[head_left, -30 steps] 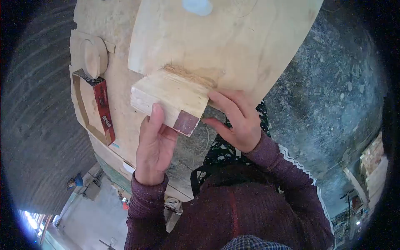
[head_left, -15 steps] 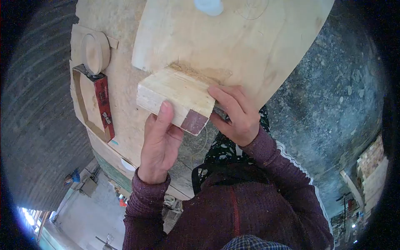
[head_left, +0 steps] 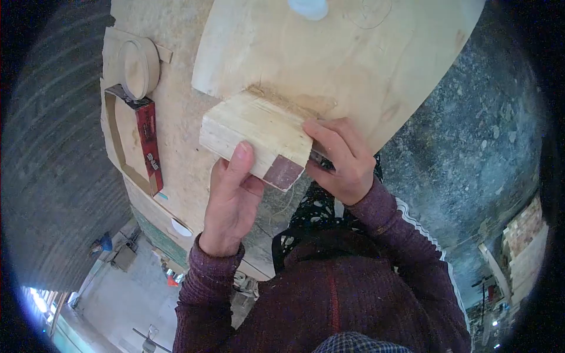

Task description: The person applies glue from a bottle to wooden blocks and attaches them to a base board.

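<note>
A pale wooden block with a reddish-brown square patch at its near right corner is held between my two hands, tilted over the edge of the work surface. My left hand grips its near side, thumb on the front face and fingers underneath. At the right end, my right hand pinches the block, its fingertips on the top edge and the thumb partly hidden below. Brownish sawdust or rough fibre lies along the block's far edge, beside a large light wooden sheet.
A red and black open box and a round wooden hoop lie at the left on the wooden table. A white object sits on the sheet at the top. Stained grey floor spreads to the right.
The view has shifted slightly, so the table, block and both hands appear a little farther right. Both hands keep their hold on the block.
</note>
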Demonstrator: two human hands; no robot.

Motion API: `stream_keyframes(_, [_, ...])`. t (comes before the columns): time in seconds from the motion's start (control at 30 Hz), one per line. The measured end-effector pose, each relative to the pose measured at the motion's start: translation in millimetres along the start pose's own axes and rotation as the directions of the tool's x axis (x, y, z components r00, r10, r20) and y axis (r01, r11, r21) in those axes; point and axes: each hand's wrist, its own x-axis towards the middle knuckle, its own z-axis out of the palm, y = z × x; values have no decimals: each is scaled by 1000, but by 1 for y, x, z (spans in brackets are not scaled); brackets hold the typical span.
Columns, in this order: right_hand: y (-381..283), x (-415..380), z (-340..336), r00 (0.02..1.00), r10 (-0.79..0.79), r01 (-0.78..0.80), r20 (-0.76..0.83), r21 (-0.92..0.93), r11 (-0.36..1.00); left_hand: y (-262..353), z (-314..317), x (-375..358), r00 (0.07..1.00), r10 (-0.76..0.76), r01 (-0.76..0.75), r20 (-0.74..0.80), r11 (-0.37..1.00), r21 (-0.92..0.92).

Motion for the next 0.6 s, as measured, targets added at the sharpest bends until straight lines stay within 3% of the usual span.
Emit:
stream_keyframes(0.2, [-5,2,-3,1000,-14,14,27,3,1000,-4,-1,2,999,32,-32,-7,997,-69])
stream_keyframes(0.27, [-7,1,-3,998,65,-65,18,-27,998,-6,0,3,999,34,-33,10,994,-103])
stream_keyframes(0.3, [-5,0,-2,991,126,-127,46,23,992,-7,-1,6,1000,2,-2,4,992,-123])
stream_keyframes(0.33, [-5,5,-6,994,80,-83,73,34,996,-8,-2,7,999,43,-45,-18,988,-150])
stream_keyframes(0.4, [-6,20,-24,967,125,-112,222,-72,991,-10,6,9,1000,-21,21,2,982,-190])
stream_keyframes(0.53, [-44,78,-68,926,40,-36,374,-19,999,-17,8,10,999,32,-27,11,957,-289])
stream_keyframes(0.6, [-84,121,-72,909,-100,137,405,-63,989,-24,8,12,989,133,-143,-71,977,-160])
